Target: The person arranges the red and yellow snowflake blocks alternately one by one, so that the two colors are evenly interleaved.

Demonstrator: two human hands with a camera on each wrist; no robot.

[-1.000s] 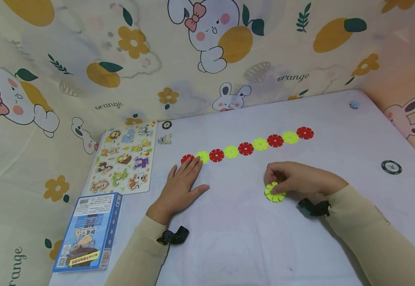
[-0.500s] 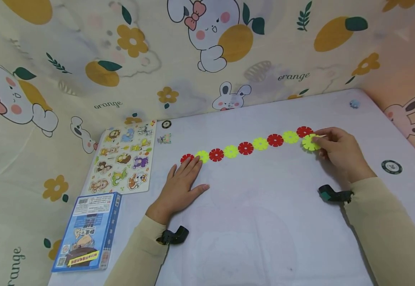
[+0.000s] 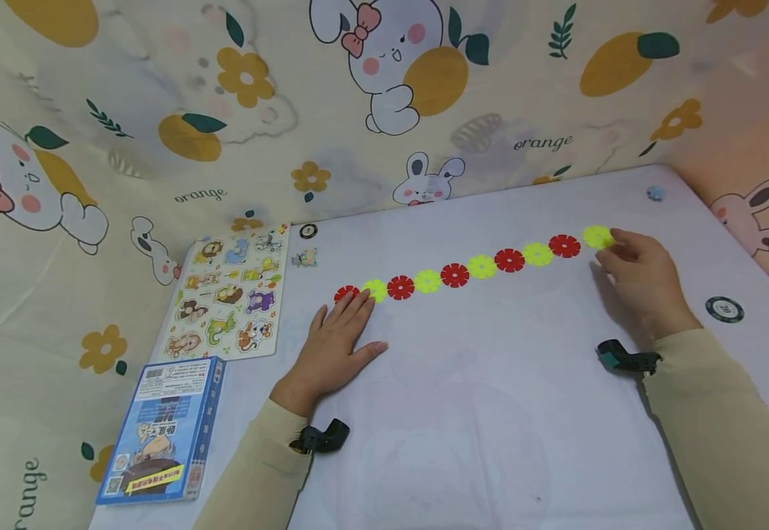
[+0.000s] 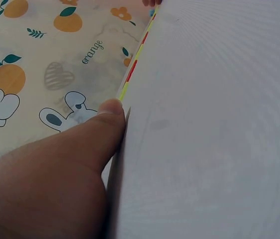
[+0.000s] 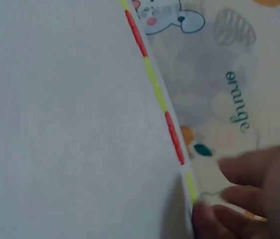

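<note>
A slanting row of notched plastic snowflake discs, red and yellow by turns, lies flat on the white table (image 3: 437, 412). At its right end is a yellow snowflake disc (image 3: 595, 236), a small gap from the red disc (image 3: 564, 246) beside it. My right hand (image 3: 646, 280) pinches its right edge between thumb and finger; the other fingers are raised in the right wrist view. My left hand (image 3: 333, 353) lies flat at the row's left end, fingertips on the red disc (image 3: 345, 292) there and the yellow disc (image 3: 376, 289), partly covering both.
An animal sticker board (image 3: 225, 294) and a blue box (image 3: 162, 430) lie at the left. Round black chips sit at back left (image 3: 308, 231) and right (image 3: 725, 310). A small figure (image 3: 306, 258) and a blue bit (image 3: 656, 193) lie near the back edge.
My right hand has carried the yellow disc from the middle of the table to the right and back, past the last red disc, to the row's end. My left hand has stayed still.
</note>
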